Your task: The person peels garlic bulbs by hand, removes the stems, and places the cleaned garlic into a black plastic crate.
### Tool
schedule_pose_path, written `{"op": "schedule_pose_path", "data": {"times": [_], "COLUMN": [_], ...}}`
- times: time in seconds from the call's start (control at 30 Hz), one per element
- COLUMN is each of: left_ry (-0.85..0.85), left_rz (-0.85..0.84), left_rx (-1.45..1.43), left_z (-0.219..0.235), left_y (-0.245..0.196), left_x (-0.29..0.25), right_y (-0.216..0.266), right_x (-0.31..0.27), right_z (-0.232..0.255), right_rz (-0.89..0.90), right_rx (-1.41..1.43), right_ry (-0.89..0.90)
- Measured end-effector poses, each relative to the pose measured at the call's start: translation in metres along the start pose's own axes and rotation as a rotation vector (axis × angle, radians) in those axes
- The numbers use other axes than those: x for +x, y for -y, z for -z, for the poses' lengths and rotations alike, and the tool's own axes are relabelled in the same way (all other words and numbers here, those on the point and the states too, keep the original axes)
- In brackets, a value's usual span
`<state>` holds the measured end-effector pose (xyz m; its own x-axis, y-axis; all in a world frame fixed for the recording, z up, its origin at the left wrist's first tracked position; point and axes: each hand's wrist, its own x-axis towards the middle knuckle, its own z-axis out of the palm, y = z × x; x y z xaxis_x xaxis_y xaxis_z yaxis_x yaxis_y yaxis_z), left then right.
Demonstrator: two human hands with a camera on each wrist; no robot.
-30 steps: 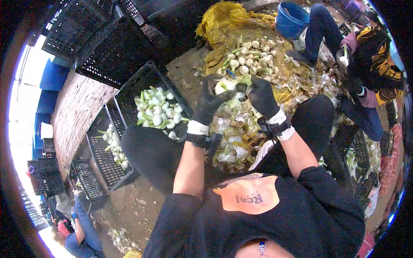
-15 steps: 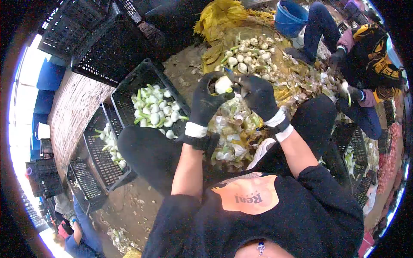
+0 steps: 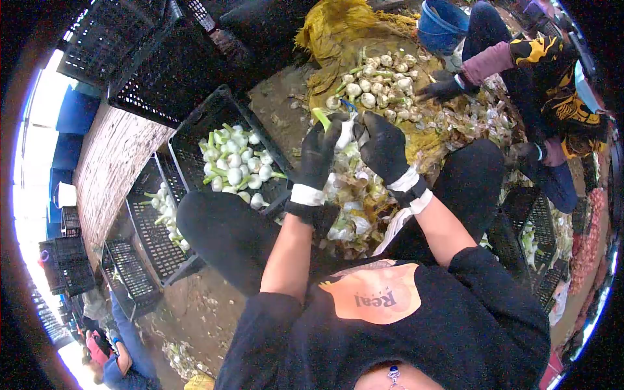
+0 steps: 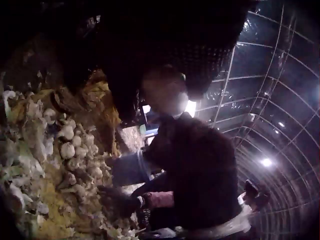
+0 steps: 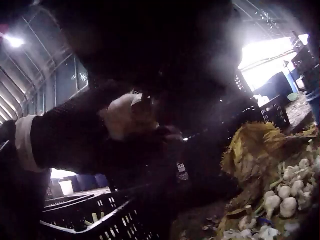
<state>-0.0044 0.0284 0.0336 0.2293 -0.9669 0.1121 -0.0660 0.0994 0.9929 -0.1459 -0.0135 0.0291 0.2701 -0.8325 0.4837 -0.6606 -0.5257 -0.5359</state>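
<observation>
Outstretched since the earlier frame, a neighbour's sleeve (image 3: 487, 63) points toward the one-o'clock garlic heap (image 3: 383, 84); at twelve, left hand (image 3: 318, 153) grips, right hand (image 3: 385, 151) pinches a garlic bulb (image 3: 346, 134), probably light, firm, papery-skinned, best held round its belly.

At five o'clock in the head view, the orange patch (image 3: 370, 311) on the black shirt (image 3: 468, 318) reads "Real", upside down; smaller lettering beside it is illegible.

Garlic stem (image 3: 322, 119) now upper left
</observation>
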Motion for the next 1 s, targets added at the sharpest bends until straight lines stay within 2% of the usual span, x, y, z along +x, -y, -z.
{"op": "schedule_pose_path", "data": {"times": [0.03, 0.1, 0.17, 0.2, 0.23, 0.27, 0.33, 0.37, 0.4, 0.43, 0.5, 0.57, 0.6, 0.63, 0.67, 0.7, 0.73, 0.77, 0.8, 0.83, 0.87, 0.9, 0.97, 1.0], "left_ry": [0.007, -0.018, -0.064, -0.07, -0.044, -0.049, -0.171, -0.165, -0.134, -0.106, -0.064, 0.003, 0.011, -0.031, -0.076, -0.123, -0.178, -0.239, -0.269, -0.284, -0.297, -0.308, -0.089, -0.165], "left_rz": [0.035, 0.076, 0.003, -0.046, -0.166, -0.16, -0.026, -0.023, -0.055, -0.087, -0.046, -0.125, -0.128, -0.138, -0.143, -0.068, 0.003, 0.066, 0.088, 0.118, 0.15, 0.182, 0.086, 0.153], "left_rx": [-0.015, -0.141, 0.04, 0.172, 0.342, 0.346, 0.252, 0.259, 0.388, 0.513, 0.301, 0.268, 0.27, 0.23, 0.189, 0.092, -0.013, -0.118, -0.051, 0.005, 0.06, 0.115, 0.033, -0.126], "left_z": [0.001, 0.0, 0.008, 0.015, 0.023, 0.021, 0.012, 0.014, 0.017, 0.017, 0.012, 0.007, 0.006, 0.006, 0.007, 0.008, 0.01, 0.011, 0.015, 0.015, 0.015, 0.015, 0.017, 0.015], "left_y": [0.0, 0.011, 0.01, 0.017, 0.027, 0.037, 0.039, 0.039, 0.037, 0.035, 0.037, 0.036, 0.041, 0.056, 0.071, 0.083, 0.094, 0.104, 0.114, 0.107, 0.101, 0.097, 0.102, 0.098], "left_x": [0.0, 0.004, 0.006, 0.005, 0.005, 0.003, 0.004, 0.004, 0.004, 0.004, 0.009, 0.013, 0.015, 0.017, 0.017, 0.017, 0.017, 0.017, 0.017, 0.018, 0.018, 0.018, 0.025, 0.025], "right_y": [-0.005, -0.014, -0.011, -0.014, -0.015, -0.02, -0.024, -0.025, -0.021, -0.022, -0.026, -0.029, -0.008, -0.008, -0.01, -0.01, 0.0, -0.002, -0.011, -0.02, -0.035, -0.041, -0.051, -0.043], "right_x": [-0.006, -0.017, -0.032, -0.04, -0.044, -0.044, -0.032, -0.031, -0.021, -0.017, -0.009, -0.013, -0.004, -0.005, -0.01, -0.015, -0.011, 0.003, 0.009, 0.012, 0.009, 0.005, -0.005, -0.005], "right_z": [-0.007, -0.019, -0.023, -0.029, -0.03, -0.031, -0.024, -0.022, -0.018, -0.02, -0.024, -0.032, -0.011, -0.017, -0.027, -0.033, -0.019, -0.011, -0.01, -0.008, -0.013, -0.016, -0.024, -0.026], "right_rz": [0.0, -0.114, -0.123, -0.059, 0.005, 0.006, 0.011, -0.043, -0.146, -0.168, -0.207, 0.078, -0.009, -0.014, -0.139, -0.266, -0.272, -0.195, -0.247, -0.304, -0.135, -0.136, 0.081, -0.023], "right_rx": [0.001, 0.068, -0.014, 0.05, 0.115, 0.121, -0.028, 0.053, 0.243, 0.359, 0.594, 0.056, 0.113, 0.115, 0.518, 0.92, 0.994, 0.731, 0.756, 0.777, 0.531, 0.532, -0.26, -0.141], "right_ry": [0.005, 0.134, 0.376, 0.349, 0.324, 0.33, 0.464, 0.376, 0.346, 0.322, 0.27, 0.275, 0.392, 0.388, 0.352, 0.308, 0.231, 0.336, 0.419, 0.499, 0.62, 0.621, 0.672, 0.571]}}
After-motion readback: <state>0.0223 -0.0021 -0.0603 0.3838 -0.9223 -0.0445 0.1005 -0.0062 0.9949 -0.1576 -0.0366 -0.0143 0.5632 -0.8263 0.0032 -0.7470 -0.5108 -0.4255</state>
